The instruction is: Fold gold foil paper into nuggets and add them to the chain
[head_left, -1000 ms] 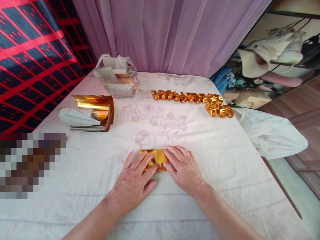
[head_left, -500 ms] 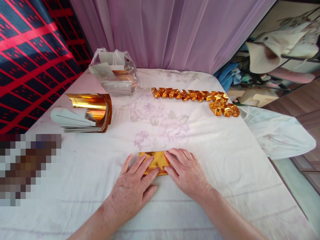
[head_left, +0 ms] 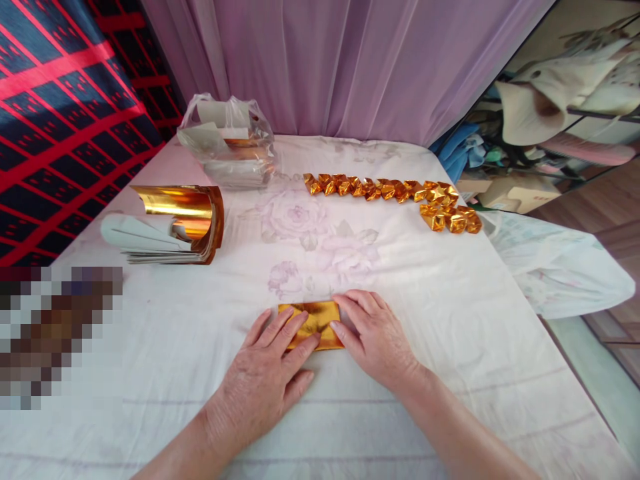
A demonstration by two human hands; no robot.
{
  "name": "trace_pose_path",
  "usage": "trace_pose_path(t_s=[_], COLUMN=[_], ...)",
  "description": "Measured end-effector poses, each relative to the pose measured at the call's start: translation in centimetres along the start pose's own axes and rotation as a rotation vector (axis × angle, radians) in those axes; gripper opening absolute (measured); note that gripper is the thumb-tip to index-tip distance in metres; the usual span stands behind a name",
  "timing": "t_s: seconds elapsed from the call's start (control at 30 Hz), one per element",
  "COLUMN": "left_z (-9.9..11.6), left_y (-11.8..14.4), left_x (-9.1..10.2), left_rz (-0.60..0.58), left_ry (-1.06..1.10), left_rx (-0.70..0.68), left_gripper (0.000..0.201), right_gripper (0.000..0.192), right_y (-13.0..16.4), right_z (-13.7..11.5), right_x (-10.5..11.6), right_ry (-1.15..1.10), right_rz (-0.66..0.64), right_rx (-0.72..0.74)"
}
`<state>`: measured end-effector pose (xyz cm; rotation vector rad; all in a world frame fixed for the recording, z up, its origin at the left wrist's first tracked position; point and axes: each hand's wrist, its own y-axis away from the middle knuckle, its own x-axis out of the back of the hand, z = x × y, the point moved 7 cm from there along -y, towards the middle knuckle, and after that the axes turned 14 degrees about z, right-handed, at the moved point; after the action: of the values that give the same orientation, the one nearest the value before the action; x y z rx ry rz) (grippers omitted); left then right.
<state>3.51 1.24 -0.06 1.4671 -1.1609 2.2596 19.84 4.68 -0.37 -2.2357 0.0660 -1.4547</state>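
Note:
A folded piece of gold foil paper [head_left: 320, 319] lies flat on the white flowered tablecloth [head_left: 450, 320], near the front middle. My left hand [head_left: 267, 370] rests flat with its fingers spread over the paper's left half. My right hand [head_left: 373, 333] lies flat at the paper's right edge, fingertips pressing on it. Both hands press down rather than grip. Part of the paper is hidden under my fingers.
A curled stack of gold foil sheets [head_left: 175, 223] sits at the left. A clear plastic bag with more sheets [head_left: 227, 143] stands at the back. A row of several folded gold pieces [head_left: 395, 193] runs across the back right. Cluttered shelves [head_left: 550, 113] stand beyond the table's right edge.
My right hand slid slightly to the right, uncovering more of the gold paper. My left hand stayed pressed on it. The view shifted a little.

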Motion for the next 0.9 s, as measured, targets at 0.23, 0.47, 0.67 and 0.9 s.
trace_pose_path(t_s=[0.23,0.47,0.67,0.9], left_z=[0.0,0.0,0.0,-0.1], left_y=[0.0,0.0,0.2,0.3], left_x=[0.0,0.1,-0.3,-0.3], left_rz=[0.017,0.019,-0.001,0.002], left_ry=[-0.002,-0.007,-0.005,0.004], left_rx=[-0.001,0.002,0.008,0.012], left_gripper=[0.037,0.036,0.037,0.038], right_gripper=[0.014,0.005,0.005,0.011], right_y=[-1.6,-2.5,-2.5,-3.5], right_z=[1.1,1.6,1.6,1.7], right_x=[-0.5,-1.0,-1.2,-1.1], right_ry=[-0.049,-0.045,-0.048,-0.05], right_rz=[-0.014,-0.087,-0.102,-0.154], right_rx=[-0.134,-0.247,-0.273,-0.267])
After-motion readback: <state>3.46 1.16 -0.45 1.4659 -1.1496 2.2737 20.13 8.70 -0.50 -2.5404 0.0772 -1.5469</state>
